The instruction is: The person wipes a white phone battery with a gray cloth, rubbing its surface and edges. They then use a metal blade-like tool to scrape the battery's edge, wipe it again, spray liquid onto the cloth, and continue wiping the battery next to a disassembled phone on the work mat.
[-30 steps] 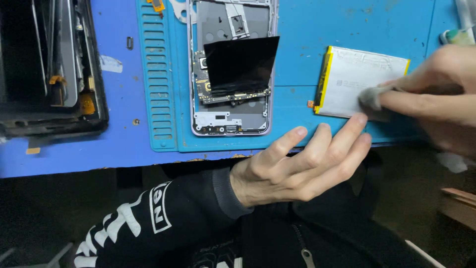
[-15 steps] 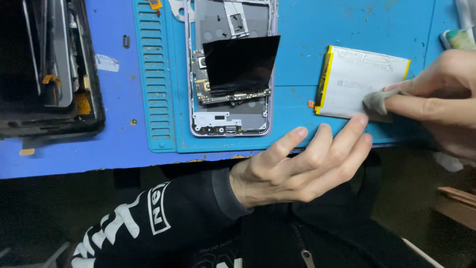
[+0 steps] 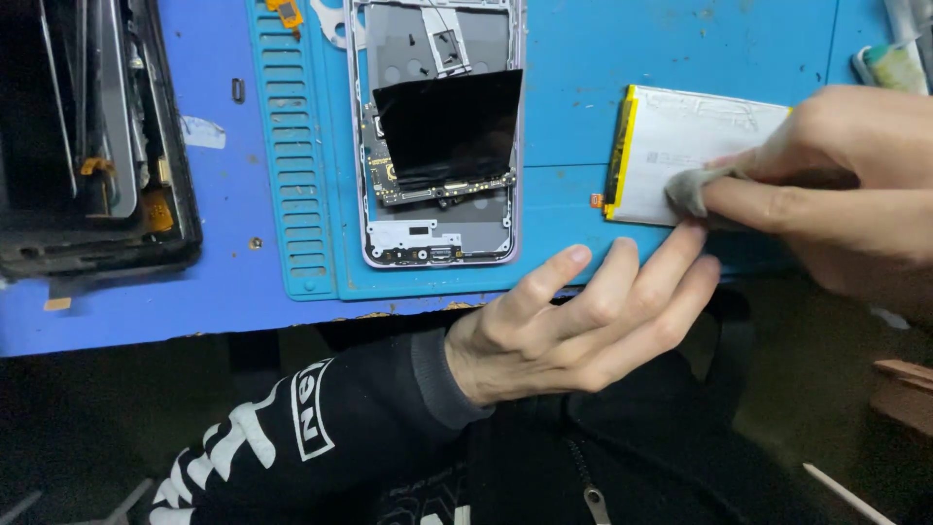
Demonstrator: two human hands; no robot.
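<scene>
A flat white phone battery (image 3: pixel 680 146) with a yellow left edge lies on the blue mat (image 3: pixel 583 58). My right hand (image 3: pixel 826 185) pinches a small grey cloth wad (image 3: pixel 688 190) and presses it on the battery's lower part. My left hand (image 3: pixel 593 311) rests at the mat's near edge, fingers spread, fingertips touching the mat just below the battery. An opened phone frame (image 3: pixel 437 136) with a black sheet over its middle lies to the left of the battery.
A black tray (image 3: pixel 87 146) with dismantled phone parts stands at the left. A small pale bottle (image 3: pixel 894 63) sits at the far right. An orange flex part (image 3: pixel 285 12) lies near the top. The bench edge runs just below the mat.
My right hand has slid the cloth leftward across the battery. The left hand has stayed put.
</scene>
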